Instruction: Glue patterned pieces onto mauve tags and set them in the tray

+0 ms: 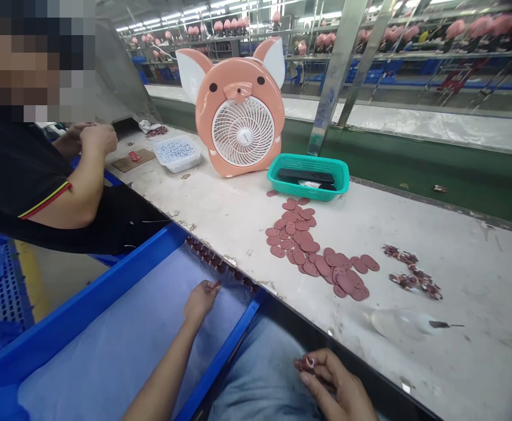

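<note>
The left hand hides most of a red piece, so its shape cannot be told; that forearm runs off the bottom edge. Fingers of the right hand cover part of a brown piece, and the wrist is cut off below. The tray leaves the frame at bottom left. The basket wall partly screens a black item. Coarse squares mask the co-worker's head. Distant pink shapes blur.

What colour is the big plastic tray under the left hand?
The big, straight-sided plastic tray is bright blue, best seen in the head view.
</note>
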Motion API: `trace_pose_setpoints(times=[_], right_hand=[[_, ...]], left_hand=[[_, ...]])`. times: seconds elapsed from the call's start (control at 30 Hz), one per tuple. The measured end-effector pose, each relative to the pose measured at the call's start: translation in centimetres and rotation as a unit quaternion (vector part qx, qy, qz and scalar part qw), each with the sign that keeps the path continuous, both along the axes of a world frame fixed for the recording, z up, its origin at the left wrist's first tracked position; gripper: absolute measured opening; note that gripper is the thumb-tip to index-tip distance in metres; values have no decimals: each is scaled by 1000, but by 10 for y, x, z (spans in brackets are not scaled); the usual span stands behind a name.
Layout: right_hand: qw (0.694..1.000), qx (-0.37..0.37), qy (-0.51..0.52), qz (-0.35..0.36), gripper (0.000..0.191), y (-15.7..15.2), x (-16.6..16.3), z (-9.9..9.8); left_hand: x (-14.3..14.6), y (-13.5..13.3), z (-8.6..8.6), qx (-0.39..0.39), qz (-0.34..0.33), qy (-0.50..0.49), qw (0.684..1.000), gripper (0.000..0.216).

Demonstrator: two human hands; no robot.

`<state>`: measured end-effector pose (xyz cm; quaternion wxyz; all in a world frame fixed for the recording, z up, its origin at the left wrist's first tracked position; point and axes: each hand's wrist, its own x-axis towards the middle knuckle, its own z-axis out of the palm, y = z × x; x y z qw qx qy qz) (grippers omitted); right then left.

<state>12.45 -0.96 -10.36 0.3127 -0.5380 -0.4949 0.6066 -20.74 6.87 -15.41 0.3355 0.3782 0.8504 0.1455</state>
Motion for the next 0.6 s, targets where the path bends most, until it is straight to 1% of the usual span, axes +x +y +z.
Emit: trace_pose_setpoints(times=[0.07, 0.17, 0.23, 0.3, 0.37, 0.4, 0.47, 0.53, 0.57, 0.6], right_hand=[[1000, -2, 8, 9, 44, 5, -4, 6], [998, -13, 51, 28, 42, 13, -17, 20], [992, -27, 109, 63, 37, 18, -27, 29], [979, -37, 166, 110, 30, 21, -35, 35], [974, -27, 181, 136, 24, 22, -38, 38], [976, -15, 172, 132, 23, 22, -38, 38], [985, 5, 137, 104, 24, 22, -37, 36], [991, 0, 118, 69, 28, 21, -34, 34], [992, -8, 119, 47, 30, 20, -33, 34], [992, -17, 122, 25, 32, 20, -33, 34]], left_hand=[[13, -19, 22, 37, -20, -40, 998, 21], [46, -54, 60, 86, -86, -138, 983, 21], [69, -74, 83, 106, -133, -191, 967, 27], [89, -88, 100, 127, -172, -234, 948, 30], [102, -93, 111, 142, -185, -252, 939, 30], [106, -93, 116, 146, -190, -254, 937, 30], [109, -90, 124, 150, -214, -258, 930, 29], [106, -82, 129, 147, -261, -277, 913, 25], [102, -77, 128, 144, -283, -269, 909, 22], [96, -70, 125, 140, -297, -241, 913, 22]])
